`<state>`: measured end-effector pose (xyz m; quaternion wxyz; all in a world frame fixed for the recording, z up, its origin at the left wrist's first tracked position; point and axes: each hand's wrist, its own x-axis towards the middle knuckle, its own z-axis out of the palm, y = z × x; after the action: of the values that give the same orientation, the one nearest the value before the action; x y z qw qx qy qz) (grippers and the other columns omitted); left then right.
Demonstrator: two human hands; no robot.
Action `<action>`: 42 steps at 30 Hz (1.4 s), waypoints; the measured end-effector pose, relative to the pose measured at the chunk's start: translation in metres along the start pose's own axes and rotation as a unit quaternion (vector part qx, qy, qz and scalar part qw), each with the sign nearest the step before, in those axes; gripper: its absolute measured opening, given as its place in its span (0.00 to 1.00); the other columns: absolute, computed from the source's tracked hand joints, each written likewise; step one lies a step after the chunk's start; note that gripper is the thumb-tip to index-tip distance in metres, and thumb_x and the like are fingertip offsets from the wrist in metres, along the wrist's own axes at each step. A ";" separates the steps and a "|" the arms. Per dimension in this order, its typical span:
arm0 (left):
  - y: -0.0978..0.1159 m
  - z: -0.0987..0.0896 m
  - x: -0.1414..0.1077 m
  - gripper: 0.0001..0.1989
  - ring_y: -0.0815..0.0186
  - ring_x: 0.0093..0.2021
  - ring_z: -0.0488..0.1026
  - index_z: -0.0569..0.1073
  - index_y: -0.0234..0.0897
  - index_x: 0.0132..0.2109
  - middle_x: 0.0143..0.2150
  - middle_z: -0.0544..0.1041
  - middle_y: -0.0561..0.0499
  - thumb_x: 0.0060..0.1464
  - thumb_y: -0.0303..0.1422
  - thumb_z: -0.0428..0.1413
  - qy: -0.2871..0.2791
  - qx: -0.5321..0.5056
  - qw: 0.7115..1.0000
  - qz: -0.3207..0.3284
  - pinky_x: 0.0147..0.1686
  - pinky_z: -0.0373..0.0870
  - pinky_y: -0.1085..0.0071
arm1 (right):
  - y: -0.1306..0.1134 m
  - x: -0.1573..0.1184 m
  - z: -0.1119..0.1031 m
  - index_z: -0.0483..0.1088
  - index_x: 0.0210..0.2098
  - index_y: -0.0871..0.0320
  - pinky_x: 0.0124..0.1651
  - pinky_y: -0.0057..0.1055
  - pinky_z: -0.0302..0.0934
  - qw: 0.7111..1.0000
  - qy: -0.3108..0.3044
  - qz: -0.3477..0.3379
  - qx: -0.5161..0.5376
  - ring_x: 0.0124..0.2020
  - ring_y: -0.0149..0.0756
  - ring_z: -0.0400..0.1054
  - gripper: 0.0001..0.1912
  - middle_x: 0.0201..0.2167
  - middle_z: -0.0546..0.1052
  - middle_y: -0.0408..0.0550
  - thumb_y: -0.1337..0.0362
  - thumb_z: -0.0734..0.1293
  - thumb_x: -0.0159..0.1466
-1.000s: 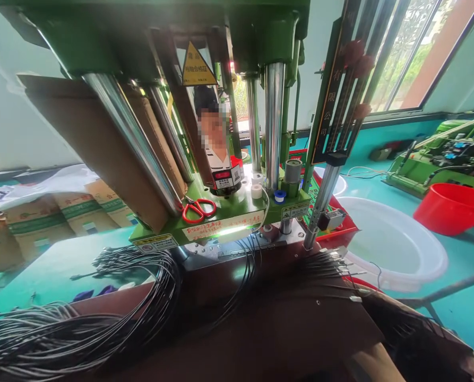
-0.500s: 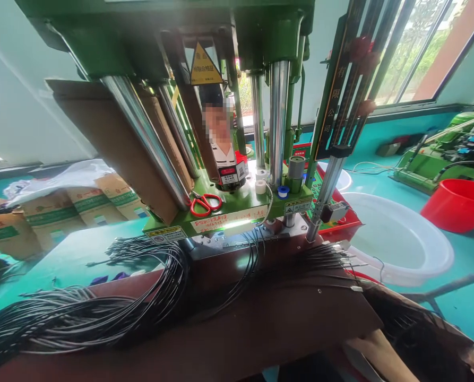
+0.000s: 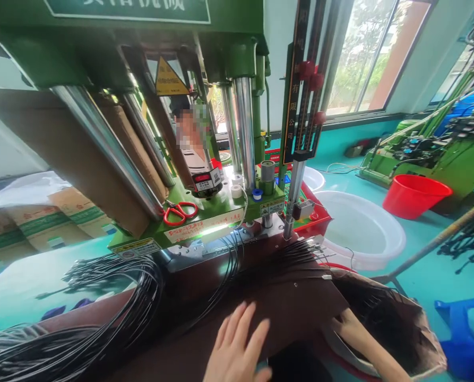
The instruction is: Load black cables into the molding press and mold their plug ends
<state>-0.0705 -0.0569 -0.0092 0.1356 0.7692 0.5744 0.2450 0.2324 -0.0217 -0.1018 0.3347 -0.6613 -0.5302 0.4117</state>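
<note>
My left hand [image 3: 237, 345] lies flat with fingers spread on the dark brown work board [image 3: 292, 302], holding nothing. My right hand [image 3: 350, 328] reaches from the lower right to the board's right edge, beside a brown box of black cables [image 3: 384, 313]; its fingers are hidden. A thick bundle of black cables [image 3: 101, 318] sweeps across the board's left side. A few cables [image 3: 231, 254] run into the mould under the green press [image 3: 205, 212]. Cables with metal ends [image 3: 312, 254] fan out just beyond my right hand.
Red scissors [image 3: 180, 211] lie on the press plate between steel columns [image 3: 244, 132]. A person stands behind the press. A white basin [image 3: 360, 225], a red bucket [image 3: 414, 195] and a blue stool [image 3: 465, 329] stand at the right; cardboard boxes [image 3: 41, 223] at the left.
The view has swung to the right and down. My left hand has come into view on the board, and my right arm now reaches further up to the board's edge.
</note>
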 end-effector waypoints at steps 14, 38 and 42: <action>0.015 0.033 0.148 0.12 0.60 0.36 0.69 0.70 0.28 0.42 0.35 0.71 0.42 0.52 0.20 0.47 -0.078 0.327 0.910 0.241 0.30 0.67 0.68 | -0.003 -0.018 -0.037 0.51 0.60 0.57 0.53 0.42 0.58 0.997 0.042 -0.048 0.043 0.50 0.44 0.64 0.36 0.50 0.69 0.53 0.63 0.62 0.51; 0.033 -0.040 0.117 0.09 0.75 0.21 0.49 0.57 0.39 0.33 0.21 0.51 0.61 0.55 0.40 0.45 -0.276 -0.379 0.883 -0.038 0.20 0.48 0.78 | -0.154 -0.021 0.000 0.61 0.53 0.49 0.55 0.45 0.55 0.875 -0.124 -0.171 0.436 0.52 0.45 0.63 0.29 0.48 0.72 0.49 0.54 0.70 0.53; 0.033 -0.029 0.078 0.10 0.75 0.20 0.52 0.61 0.38 0.31 0.19 0.55 0.61 0.51 0.40 0.50 -0.278 -0.371 0.880 -0.103 0.21 0.49 0.77 | -0.180 -0.013 0.014 0.67 0.45 0.56 0.53 0.44 0.54 0.806 -0.147 -0.142 0.556 0.46 0.43 0.67 0.15 0.41 0.76 0.50 0.59 0.65 0.59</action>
<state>-0.0415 0.0052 0.0490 0.5896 0.6358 0.4558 0.2007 0.1422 0.0044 0.0531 0.6179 -0.2112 -0.3416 0.6759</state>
